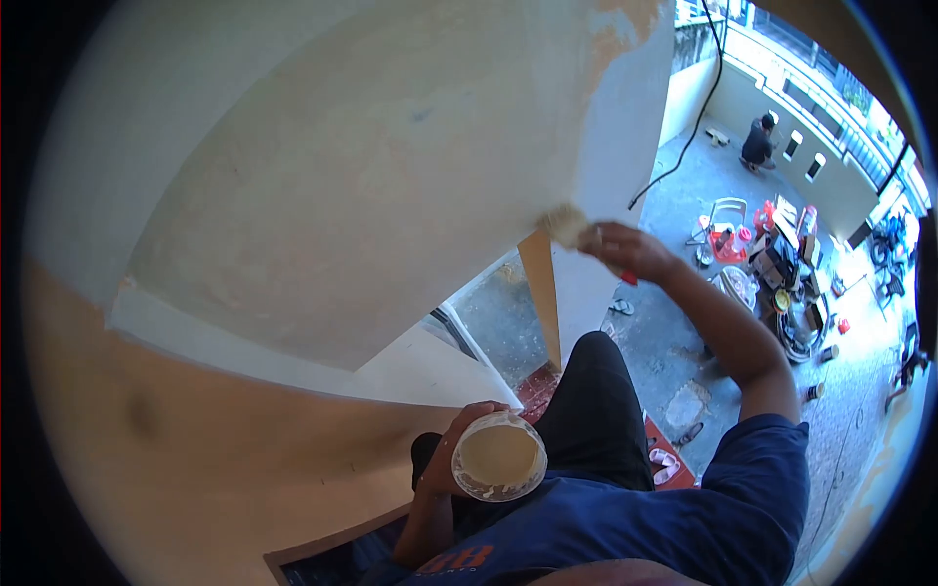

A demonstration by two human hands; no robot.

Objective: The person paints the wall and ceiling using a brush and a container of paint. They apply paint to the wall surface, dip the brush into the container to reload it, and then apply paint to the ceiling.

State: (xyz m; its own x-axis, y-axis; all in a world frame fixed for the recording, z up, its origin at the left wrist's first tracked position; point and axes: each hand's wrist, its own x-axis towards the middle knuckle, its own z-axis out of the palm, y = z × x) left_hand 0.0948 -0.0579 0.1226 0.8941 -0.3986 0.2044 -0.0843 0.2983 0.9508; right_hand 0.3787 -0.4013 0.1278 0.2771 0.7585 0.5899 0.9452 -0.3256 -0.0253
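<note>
Cream-tipped brush (564, 226), right of centre in the frame, clasped in tightly curled right hand (630, 252): stroke lightly and evenly along the edge of the pale wall (391, 186); at lower centre, hold tub (493, 495) level, left hand (446, 451) wrapped round its side.

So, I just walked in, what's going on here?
Someone up high is working on a pale wall surface with a brush. The right hand grips the brush at the surface's edge, seemingly touching it. The left hand holds a round tub of creamy, paint-like stuff near the body. Down on the floor below, another person crouches by a far wall.
</note>
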